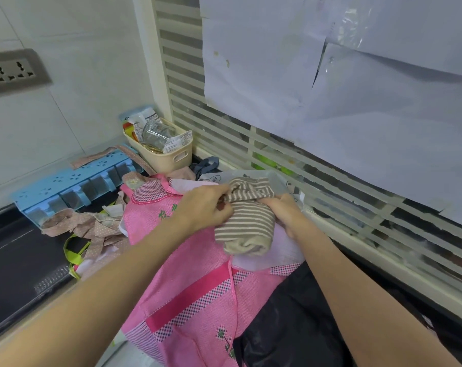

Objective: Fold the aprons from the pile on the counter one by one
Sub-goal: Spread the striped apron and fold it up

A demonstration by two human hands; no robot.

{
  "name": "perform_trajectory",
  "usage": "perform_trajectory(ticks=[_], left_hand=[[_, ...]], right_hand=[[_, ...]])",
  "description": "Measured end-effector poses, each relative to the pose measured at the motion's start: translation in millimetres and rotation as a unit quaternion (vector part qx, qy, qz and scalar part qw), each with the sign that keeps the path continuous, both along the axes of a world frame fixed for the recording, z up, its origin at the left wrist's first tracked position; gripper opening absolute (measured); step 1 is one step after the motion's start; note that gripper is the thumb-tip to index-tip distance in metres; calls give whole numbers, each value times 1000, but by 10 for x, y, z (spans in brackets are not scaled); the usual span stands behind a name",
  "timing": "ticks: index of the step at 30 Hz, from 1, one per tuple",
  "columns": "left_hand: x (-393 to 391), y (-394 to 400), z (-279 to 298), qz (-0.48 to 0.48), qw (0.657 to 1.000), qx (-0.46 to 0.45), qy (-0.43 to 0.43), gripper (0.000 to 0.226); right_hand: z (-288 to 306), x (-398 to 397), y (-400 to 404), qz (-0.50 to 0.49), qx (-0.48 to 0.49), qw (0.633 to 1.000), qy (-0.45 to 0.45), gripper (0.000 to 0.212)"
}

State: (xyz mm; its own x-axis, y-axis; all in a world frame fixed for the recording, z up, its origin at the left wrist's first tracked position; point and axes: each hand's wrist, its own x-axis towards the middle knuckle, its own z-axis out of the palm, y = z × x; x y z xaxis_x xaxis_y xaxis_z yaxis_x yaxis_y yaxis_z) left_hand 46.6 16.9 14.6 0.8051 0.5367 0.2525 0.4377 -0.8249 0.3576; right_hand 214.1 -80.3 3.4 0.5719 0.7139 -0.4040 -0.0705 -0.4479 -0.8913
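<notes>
Item: striped apron (247,223), rolled into a bundle atop the pink apron (198,287) on the table. Long axis runs 12 to 6. Our left hand (206,207) pinches its 11 o'clock corner; our right hand (282,211) grips the 2 o'clock edge, equally near.
</notes>
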Motion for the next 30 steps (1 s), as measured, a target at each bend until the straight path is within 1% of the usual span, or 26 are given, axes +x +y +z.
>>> perform_trajectory(ticks=[2, 4, 5, 6, 7, 8, 11, 12, 13, 14, 16, 18, 21, 22, 23, 25, 26, 27, 28, 29, 30], left_hand=[[70, -51, 57, -1, 999, -32, 0, 20], [76, -11, 75, 5, 996, -86, 6, 15], [48, 39, 63, 12, 990, -142, 8, 15], [-2, 92, 55, 28, 974, -226, 11, 17], [-55, 133, 54, 48, 948, -315, 10, 22], [-97, 163, 54, 68, 924, -377, 1, 27], [-32, 137, 163, 99, 897, -427, -59, 32], [50, 92, 229, 92, 884, -455, -63, 35], [140, 22, 309, 79, 862, -497, -57, 39], [223, -52, 379, 67, 831, -550, -50, 45], [351, -150, 452, 62, 763, -641, -63, 52], [426, -156, 439, 84, 720, -684, -83, 49], [458, -142, 316, 151, 679, -708, -123, 32], [459, -131, 248, 175, 667, -710, -145, 28], [458, -130, 186, 194, 655, -710, -174, 24], [464, -105, 83, 227, 640, -695, -237, 14], [454, -74, 41, 246, 637, -682, -262, 8], [426, -36, 20, 264, 634, -669, -285, 5], [386, 9, 1, 275, 631, -658, -305, 9], [336, 52, -19, 281, 628, -651, -322, 13], [280, 92, -40, 282, 627, -644, -334, 16]], right_hand=[[-20, 15, -24, -24, -8, 1000, 6, 4], [0, 35, -41, -32, -11, 999, 17, 5], [12, 61, -60, -35, -10, 999, 18, 9], [31, 86, -86, -39, -11, 999, 7, 14], [58, 112, -112, -41, -11, 999, -13, 16], [80, 148, -144, -43, -8, 998, -42, 15], [139, 225, -135, -16, -3, 990, -143, 12], [168, 205, -90, 11, -17, 979, -204, 14], [211, 160, -35, 45, -40, 956, -287, 17], [251, 95, 19, 77, -61, 922, -373, 20], [347, -88, 79, 132, -84, 844, -514, 20], [444, -259, 61, 176, -86, 777, -598, 17], [514, -375, 9, 214, -72, 702, -675, 22], [507, -409, 8, 218, -64, 683, -694, 26], [463, -452, 17, 220, -45, 672, -706, 28], [363, -543, 13, 201, 29, 644, -738, 28], [283, -565, 13, 187, 73, 646, -736, 27], [211, -591, 17, 200, 119, 650, -723, 26], [148, -599, 29, 236, 166, 643, -710, 22], [109, -590, 20, 280, 189, 629, -700, 13], [102, -575, 8, 307, 211, 625, -687, 2]])
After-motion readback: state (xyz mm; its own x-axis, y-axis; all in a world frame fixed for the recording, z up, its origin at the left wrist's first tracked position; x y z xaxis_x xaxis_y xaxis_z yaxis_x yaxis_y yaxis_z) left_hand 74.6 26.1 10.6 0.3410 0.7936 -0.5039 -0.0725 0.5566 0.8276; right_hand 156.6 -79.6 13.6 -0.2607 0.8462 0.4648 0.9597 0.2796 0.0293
